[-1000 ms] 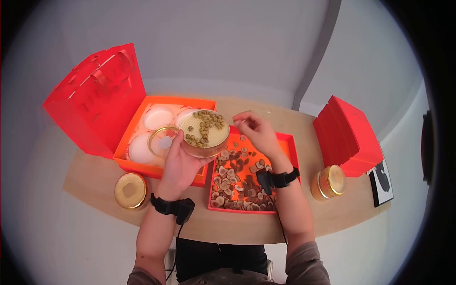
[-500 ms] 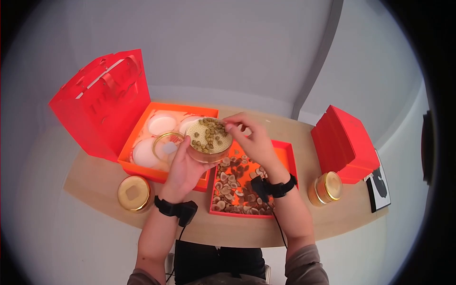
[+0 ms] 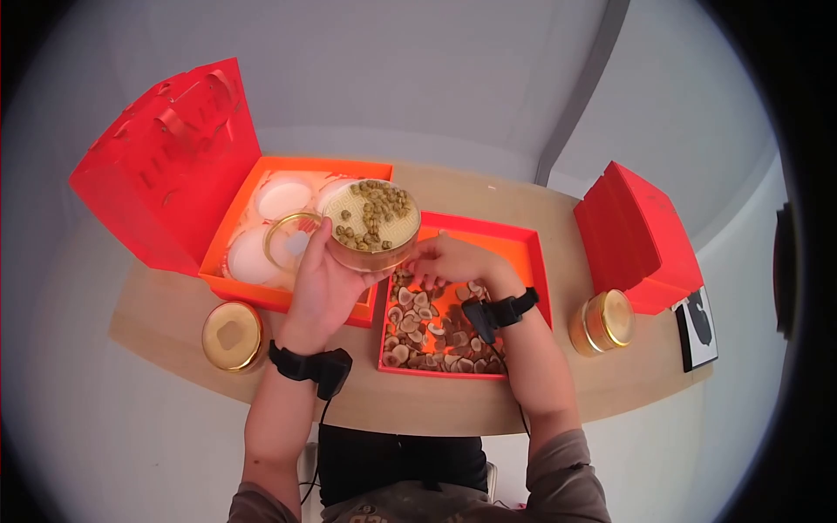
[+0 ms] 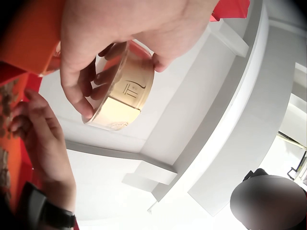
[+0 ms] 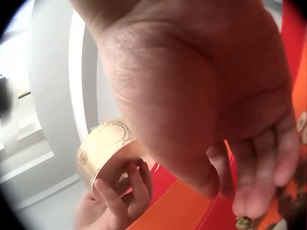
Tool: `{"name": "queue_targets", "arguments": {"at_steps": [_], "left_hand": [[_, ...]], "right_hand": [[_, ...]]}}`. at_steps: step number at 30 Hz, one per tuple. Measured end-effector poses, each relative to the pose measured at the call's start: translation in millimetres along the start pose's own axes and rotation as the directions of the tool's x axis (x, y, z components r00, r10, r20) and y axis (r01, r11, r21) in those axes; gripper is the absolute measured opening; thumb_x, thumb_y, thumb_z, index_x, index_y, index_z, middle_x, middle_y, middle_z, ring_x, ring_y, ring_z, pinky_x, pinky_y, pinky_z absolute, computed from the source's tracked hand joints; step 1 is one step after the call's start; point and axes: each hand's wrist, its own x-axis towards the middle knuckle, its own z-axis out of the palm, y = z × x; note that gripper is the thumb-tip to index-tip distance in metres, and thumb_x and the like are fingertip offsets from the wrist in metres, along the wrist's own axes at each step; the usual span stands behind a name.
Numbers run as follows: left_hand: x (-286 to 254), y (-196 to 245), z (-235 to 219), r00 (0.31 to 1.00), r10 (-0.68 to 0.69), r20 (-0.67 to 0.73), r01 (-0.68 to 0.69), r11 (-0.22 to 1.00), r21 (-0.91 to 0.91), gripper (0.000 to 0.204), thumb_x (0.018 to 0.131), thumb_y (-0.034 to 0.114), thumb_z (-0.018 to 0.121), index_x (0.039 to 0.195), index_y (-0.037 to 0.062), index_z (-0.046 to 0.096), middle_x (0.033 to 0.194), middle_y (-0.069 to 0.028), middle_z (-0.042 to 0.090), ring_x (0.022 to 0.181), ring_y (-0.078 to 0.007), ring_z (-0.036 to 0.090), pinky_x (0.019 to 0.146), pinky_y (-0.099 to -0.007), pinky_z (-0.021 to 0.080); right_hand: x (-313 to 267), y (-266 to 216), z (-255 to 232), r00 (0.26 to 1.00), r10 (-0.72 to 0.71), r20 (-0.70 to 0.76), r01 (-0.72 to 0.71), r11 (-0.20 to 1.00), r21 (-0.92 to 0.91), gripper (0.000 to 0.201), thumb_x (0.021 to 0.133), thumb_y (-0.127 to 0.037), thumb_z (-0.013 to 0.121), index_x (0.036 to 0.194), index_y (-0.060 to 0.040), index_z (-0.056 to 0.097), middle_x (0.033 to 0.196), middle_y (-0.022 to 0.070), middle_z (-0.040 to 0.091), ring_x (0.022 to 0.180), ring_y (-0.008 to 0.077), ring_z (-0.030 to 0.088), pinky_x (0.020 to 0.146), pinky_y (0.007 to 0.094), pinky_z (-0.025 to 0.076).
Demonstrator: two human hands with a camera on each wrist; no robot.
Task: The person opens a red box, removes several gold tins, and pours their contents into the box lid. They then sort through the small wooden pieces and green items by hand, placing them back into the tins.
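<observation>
My left hand (image 3: 327,283) grips a round clear jar (image 3: 372,260) from below and the side, its thumb at the rim. Small curled greenish-brown dried pieces (image 3: 379,202) are scattered over the jar's pale gold textured face. In the left wrist view the jar (image 4: 132,88) shows a cream label with dark characters. Lower and to the right, my right hand (image 3: 462,261) hovers at a shallow red tray (image 3: 528,261) with dried brown slices (image 3: 410,324) inside. A small dried piece (image 5: 243,223) appears right at its fingertips in the right wrist view, the thumb apart from them.
An orange box (image 3: 261,167) with white round recesses lies at the left, a gold-rimmed clear lid (image 3: 268,248) on it. Behind stands a red paper bag (image 3: 174,183). Gold-topped jars stand left (image 3: 234,340) and right (image 3: 603,322), near a red box (image 3: 632,240) and a framed picture (image 3: 699,336).
My right hand went from beside the jar to the pieces on it, then down to the tray. Its fingers have loosened. The left hand keeps holding the jar in much the same place.
</observation>
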Motion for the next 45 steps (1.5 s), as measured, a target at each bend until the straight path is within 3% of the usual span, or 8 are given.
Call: {"name": "queue_targets", "arguments": {"at_steps": [1, 2, 10, 16, 23, 29, 40, 45], "left_hand": [[0, 0, 0, 1.0, 0.0, 0.002, 0.0, 1.0, 0.003, 0.06, 0.107, 0.053, 0.043, 0.152, 0.0134, 0.038, 0.154, -0.012, 0.047, 0.14, -0.03, 0.048, 0.108, -0.0523, 0.041], [-1, 0, 1, 1.0, -0.008, -0.001, 0.008, 1.0, 0.005, 0.06, 0.107, 0.053, 0.043, 0.152, 0.0134, 0.038, 0.154, -0.012, 0.047, 0.14, -0.03, 0.048, 0.108, -0.0523, 0.041], [-1, 0, 2, 1.0, 0.011, -0.021, -0.011, 1.0, -0.004, 0.06, 0.107, 0.052, 0.043, 0.151, 0.0131, 0.041, 0.153, -0.0123, 0.048, 0.14, -0.0301, 0.047, 0.109, -0.0524, 0.042], [0, 1, 4, 1.0, -0.001, -0.03, -0.001, 0.999, -0.039, 0.059, 0.107, 0.051, 0.044, 0.152, 0.012, 0.04, 0.153, -0.0125, 0.048, 0.14, -0.0303, 0.048, 0.109, -0.0519, 0.043], [1, 0, 0, 1.0, 0.005, -0.019, -0.006, 0.999, -0.035, 0.059, 0.107, 0.05, 0.043, 0.151, 0.0112, 0.04, 0.152, -0.013, 0.049, 0.138, -0.0308, 0.05, 0.107, -0.0515, 0.046], [-1, 0, 2, 0.999, -0.003, -0.038, 0.002, 0.999, -0.035, 0.058, 0.107, 0.05, 0.043, 0.151, 0.0119, 0.041, 0.152, -0.0128, 0.05, 0.137, -0.0307, 0.051, 0.105, -0.051, 0.047], [1, -1, -2, 0.999, -0.003, -0.032, 0.001, 0.999, -0.037, 0.055, 0.107, 0.05, 0.042, 0.148, 0.0122, 0.044, 0.149, -0.0129, 0.053, 0.134, -0.0305, 0.053, 0.1, -0.0492, 0.051], [0, -1, -3, 1.0, -0.004, -0.021, 0.004, 1.0, -0.028, 0.057, 0.108, 0.05, 0.042, 0.15, 0.0117, 0.041, 0.151, -0.013, 0.05, 0.137, -0.0305, 0.051, 0.104, -0.0508, 0.048]], "right_hand": [[0, -2, 3, 0.991, 0.091, 0.101, -0.095, 0.995, 0.028, 0.022, 0.098, -0.016, 0.06, 0.114, -0.0023, 0.067, 0.096, 0.0052, 0.071, 0.081, 0.0124, 0.069, 0.069, 0.0284, 0.056], [0, -3, 6, 0.99, 0.093, 0.102, -0.098, 0.995, 0.037, 0.022, 0.098, -0.016, 0.06, 0.114, -0.0023, 0.067, 0.096, 0.0052, 0.071, 0.081, 0.0124, 0.069, 0.069, 0.0284, 0.056], [1, -10, 22, 0.999, 0.026, -0.031, -0.028, 0.998, -0.06, 0.027, 0.095, -0.01, 0.066, 0.12, -0.0026, 0.063, 0.082, 0.0042, 0.071, 0.065, 0.0109, 0.068, 0.056, 0.0258, 0.055], [14, 4, 23, 1.0, 0.012, 0.015, -0.009, 0.988, -0.151, 0.03, 0.094, -0.01, 0.069, 0.119, 0.0007, 0.059, 0.08, 0.0052, 0.069, 0.063, 0.0109, 0.067, 0.053, 0.0256, 0.055], [26, 25, 28, 0.999, -0.042, -0.013, 0.04, 0.996, -0.083, 0.021, 0.097, -0.01, 0.066, 0.113, 0.0013, 0.058, 0.08, 0.0026, 0.065, 0.061, 0.0102, 0.066, 0.052, 0.0254, 0.055], [24, 19, 26, 0.998, 0.051, -0.021, -0.051, 0.999, -0.013, 0.018, 0.1, -0.012, 0.06, 0.113, 0.0003, 0.058, 0.079, 0.0024, 0.064, 0.061, 0.0104, 0.066, 0.053, 0.0255, 0.055], [18, 14, 28, 1.0, 0.006, -0.026, -0.009, 0.995, -0.099, 0.022, 0.094, -0.014, 0.072, 0.108, -0.0018, 0.06, 0.082, 0.0033, 0.069, 0.062, 0.0099, 0.066, 0.053, 0.0257, 0.054], [21, 20, 30, 1.0, -0.007, -0.03, 0.004, 0.998, -0.07, 0.018, 0.095, -0.013, 0.07, 0.107, -0.0023, 0.061, 0.082, 0.0027, 0.07, 0.063, 0.0098, 0.066, 0.055, 0.0262, 0.054]]}}
